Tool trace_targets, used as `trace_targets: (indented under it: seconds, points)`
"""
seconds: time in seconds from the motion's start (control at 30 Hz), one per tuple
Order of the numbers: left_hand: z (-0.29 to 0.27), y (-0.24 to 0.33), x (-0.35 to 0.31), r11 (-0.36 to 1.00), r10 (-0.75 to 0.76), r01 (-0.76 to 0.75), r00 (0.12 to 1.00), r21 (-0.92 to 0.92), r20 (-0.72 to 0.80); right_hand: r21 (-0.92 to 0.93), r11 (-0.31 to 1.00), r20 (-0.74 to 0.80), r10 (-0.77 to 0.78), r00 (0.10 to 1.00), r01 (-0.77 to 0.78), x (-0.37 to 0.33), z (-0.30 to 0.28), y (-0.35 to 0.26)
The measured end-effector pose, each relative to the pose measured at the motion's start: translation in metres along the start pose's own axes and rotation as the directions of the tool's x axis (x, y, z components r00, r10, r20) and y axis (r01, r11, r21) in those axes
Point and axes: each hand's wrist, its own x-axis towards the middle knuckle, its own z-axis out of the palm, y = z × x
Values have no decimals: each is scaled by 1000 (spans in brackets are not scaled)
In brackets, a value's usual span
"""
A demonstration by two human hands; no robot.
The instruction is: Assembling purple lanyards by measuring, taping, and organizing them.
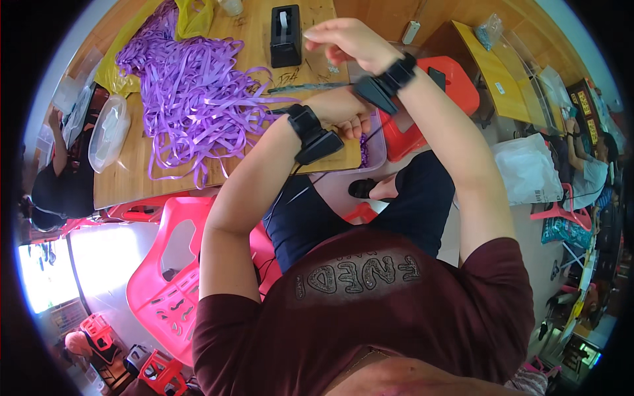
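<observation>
My right hand [350, 41] is raised just right of a black tape dispenser [286, 38] on the table. Its fingers are stretched out, and nothing shows in them. Lower down, my left hand [345, 113] lies at the table's edge, with its fingers curled. Whether it holds something I cannot make out, and the right wrist's black band covers part of it. Below its fingers is a clear plastic bin [376, 153] with some purple material inside. A large tangled heap of purple ribbon [191, 99] covers the table left of both hands.
A yellow plastic bag [119, 72] and a clear lid [109, 132] lie by the heap on the wooden table [125, 178]. A red stool [456, 86] with a dark phone-like object stands at right. A pink chair [162, 290] is at lower left. Other people sit nearby.
</observation>
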Motion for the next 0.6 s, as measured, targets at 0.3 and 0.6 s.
trace_targets:
  seconds: [0.3, 0.6]
  points:
    - [0, 5, -3, 1000, 0, 0, 999, 11, 37, -54, 954, -110, 286, 952, -293, 91, 13, 6]
    - [-3, -1, -11, 1000, 1, -1, 1000, -15, 1, 127, 981, -32, 149, 988, -144, 55, 38, -13]
